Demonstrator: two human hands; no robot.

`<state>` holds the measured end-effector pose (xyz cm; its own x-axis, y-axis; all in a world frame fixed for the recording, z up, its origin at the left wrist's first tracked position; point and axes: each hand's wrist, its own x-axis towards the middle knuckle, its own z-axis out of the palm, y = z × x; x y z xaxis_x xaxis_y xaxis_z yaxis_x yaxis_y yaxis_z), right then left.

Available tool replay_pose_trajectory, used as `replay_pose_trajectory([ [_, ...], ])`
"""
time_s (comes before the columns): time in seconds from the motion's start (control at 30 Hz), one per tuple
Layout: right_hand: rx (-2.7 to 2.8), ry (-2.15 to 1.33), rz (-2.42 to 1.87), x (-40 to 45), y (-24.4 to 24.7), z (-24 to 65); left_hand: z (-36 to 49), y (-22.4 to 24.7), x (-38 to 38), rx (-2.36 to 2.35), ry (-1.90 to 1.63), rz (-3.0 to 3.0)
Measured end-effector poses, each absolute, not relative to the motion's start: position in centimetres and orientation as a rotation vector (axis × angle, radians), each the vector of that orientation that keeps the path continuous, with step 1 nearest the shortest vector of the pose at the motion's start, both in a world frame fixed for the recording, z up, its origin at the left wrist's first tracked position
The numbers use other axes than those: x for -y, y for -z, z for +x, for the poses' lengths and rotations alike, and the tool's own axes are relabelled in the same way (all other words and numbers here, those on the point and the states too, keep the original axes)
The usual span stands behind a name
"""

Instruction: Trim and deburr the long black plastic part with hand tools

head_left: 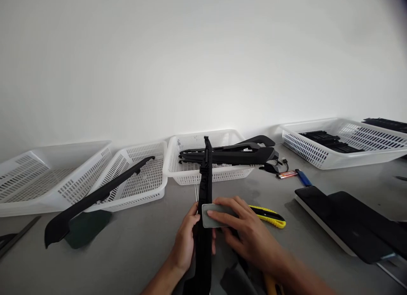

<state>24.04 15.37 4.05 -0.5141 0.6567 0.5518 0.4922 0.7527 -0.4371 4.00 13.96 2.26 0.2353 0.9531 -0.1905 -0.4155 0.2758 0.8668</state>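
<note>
A long, narrow black plastic trim piece [206, 180] stands lengthwise in front of me, its far end over a white basket. My left hand [184, 242] is closed around its lower part, with some fingers hidden behind it. In my right hand [249, 229] is a flat grey rectangular block [212, 224] with rounded corners. The block's left end meets the trim piece's right edge, and my fingertips lie on its upper face. Just beyond my right hand lies a yellow and black utility knife [270, 216], partly covered by the hand.
More black trim pieces rest across the middle basket [190, 179]; another trim piece [104, 188] leans over the basket [159, 193] to its left. A further basket [19, 208] stands far left. The right basket [333, 162] holds black parts. Phone-like dark slabs [343, 223] and a blue object [303, 178] lie right.
</note>
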Motion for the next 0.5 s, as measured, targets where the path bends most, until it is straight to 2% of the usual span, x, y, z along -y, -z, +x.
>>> replay_pose_trajectory([
  [0.23,2.100,-0.248,-0.893,-16.1,-3.9,24.8,3.8,-2.1,-13.8,-0.784,-1.023,0.934],
  [0.5,2.110,-0.308,-0.861,-16.4,-4.0,24.8,4.3,-3.2,-13.9,-0.973,-1.020,0.969],
])
